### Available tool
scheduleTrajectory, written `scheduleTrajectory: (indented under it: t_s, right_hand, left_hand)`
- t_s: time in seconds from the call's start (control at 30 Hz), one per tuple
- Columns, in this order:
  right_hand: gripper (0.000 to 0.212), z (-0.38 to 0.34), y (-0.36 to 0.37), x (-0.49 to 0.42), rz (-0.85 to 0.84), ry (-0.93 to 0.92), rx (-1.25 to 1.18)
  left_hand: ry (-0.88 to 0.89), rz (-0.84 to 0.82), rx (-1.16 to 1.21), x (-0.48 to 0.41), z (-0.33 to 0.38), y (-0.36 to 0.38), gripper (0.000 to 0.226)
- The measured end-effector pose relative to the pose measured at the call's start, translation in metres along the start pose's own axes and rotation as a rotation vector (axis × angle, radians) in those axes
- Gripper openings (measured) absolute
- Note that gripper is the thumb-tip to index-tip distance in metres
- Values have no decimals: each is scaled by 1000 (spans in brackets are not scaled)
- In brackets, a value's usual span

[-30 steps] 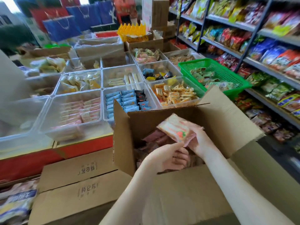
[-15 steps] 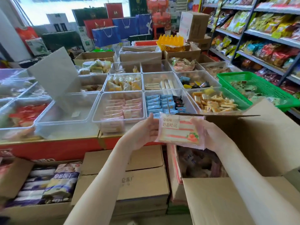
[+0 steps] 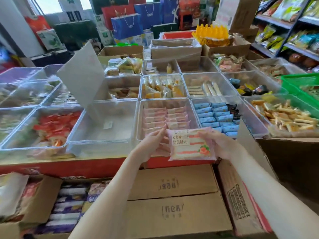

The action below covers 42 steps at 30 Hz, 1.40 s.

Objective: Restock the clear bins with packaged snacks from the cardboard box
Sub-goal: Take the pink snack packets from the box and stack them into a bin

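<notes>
Pink-and-white strawberry cake packet (image 3: 191, 146), one piece. I am holding it flat, with the printed face turned up toward me, over the front edge of the desk (image 3: 77, 167).

Grip: my left hand (image 3: 152, 145) is pinching the packet's left short edge, and my right hand (image 3: 220, 144) is gripping the right edge with the thumb lying across the top face. Both sets of fingers are curling onto this one packet and carrying nothing else.

Source: the cardboard box (image 3: 290, 152) is standing open just to my right, beside the right forearm.

Destination, as I judge it: the clear bin (image 3: 172, 102) straight ahead, just beyond the fingers and already part-filled with matching pink packets (image 3: 155, 118) in two columns. In this view the held packet is overlapping the bin's near rim.

Axis: the packet's long side is running left to right, the same way as the rows in the bin, so I am expecting no turn, only a short push forward and down.

Nearer side: the packet is sitting toward the bin's right column, so the right hand is leading.

Neighbours: an empty bin (image 3: 103, 125) is lying to the left, and a bin of blue packets (image 3: 215, 116) to the right.
</notes>
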State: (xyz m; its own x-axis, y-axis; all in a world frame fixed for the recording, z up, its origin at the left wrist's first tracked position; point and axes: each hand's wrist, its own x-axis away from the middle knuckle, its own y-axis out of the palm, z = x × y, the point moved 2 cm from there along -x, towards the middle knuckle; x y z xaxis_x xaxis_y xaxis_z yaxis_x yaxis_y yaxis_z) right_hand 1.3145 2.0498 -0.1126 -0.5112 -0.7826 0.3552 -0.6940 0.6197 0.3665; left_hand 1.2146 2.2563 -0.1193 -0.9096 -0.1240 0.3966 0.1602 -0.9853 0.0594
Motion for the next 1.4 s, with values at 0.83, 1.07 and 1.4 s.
scheduleTrajectory:
  t_s: [0.83,1.07,1.4]
  right_hand:
    - [18,-68,-90,-139,594,-137,1152]
    - [18,-41,-112,-176,605,28,1384]
    - [29,-28,-107,-200,429,-36,1922]
  left_hand:
    - [165,526,-624,-158,29,-21,12]
    - [-53,555,-464,-201,-10,-18,15]
    - [-59,230,-1046,-230,-21,-22,44]
